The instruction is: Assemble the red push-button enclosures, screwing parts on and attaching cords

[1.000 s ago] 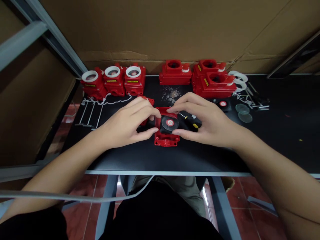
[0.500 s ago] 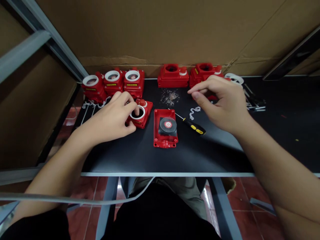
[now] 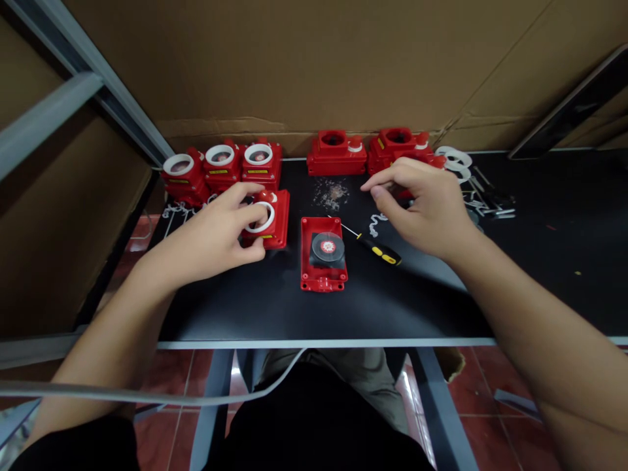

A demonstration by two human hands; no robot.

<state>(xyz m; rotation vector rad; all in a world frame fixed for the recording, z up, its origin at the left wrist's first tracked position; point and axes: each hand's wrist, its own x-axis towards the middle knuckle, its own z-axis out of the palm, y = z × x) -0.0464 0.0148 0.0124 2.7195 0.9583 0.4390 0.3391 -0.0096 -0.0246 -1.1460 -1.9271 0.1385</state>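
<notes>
My left hand [image 3: 223, 226] grips a red housing cover [image 3: 279, 226] fitted with a white ring. One fingertip reaches into the ring's round opening and the thumb lies along the near side. Right of it, a red box base [image 3: 305, 252] lies open side up, holding a black part topped by a clear disc [image 3: 328, 246] with a red and white centre. My right hand [image 3: 422, 203] hovers over the table, thumb and forefinger close but apart, with nothing visible between them. Below it lies a black and yellow screwdriver [image 3: 380, 250], near a white curled strip [image 3: 375, 224].
Red units with white rings [image 3: 219, 157] line the back left. Red housings without rings [image 3: 336, 154] stand at the back centre. Small debris [image 3: 331, 193] lies before them. White rings [image 3: 456, 157] and metal pieces [image 3: 490, 196] are at the right. A cable [image 3: 196, 396] crosses the front.
The red cover under my left hand has turned and moved slightly left. My right hand has shifted a little left, keeping much the same shape.
</notes>
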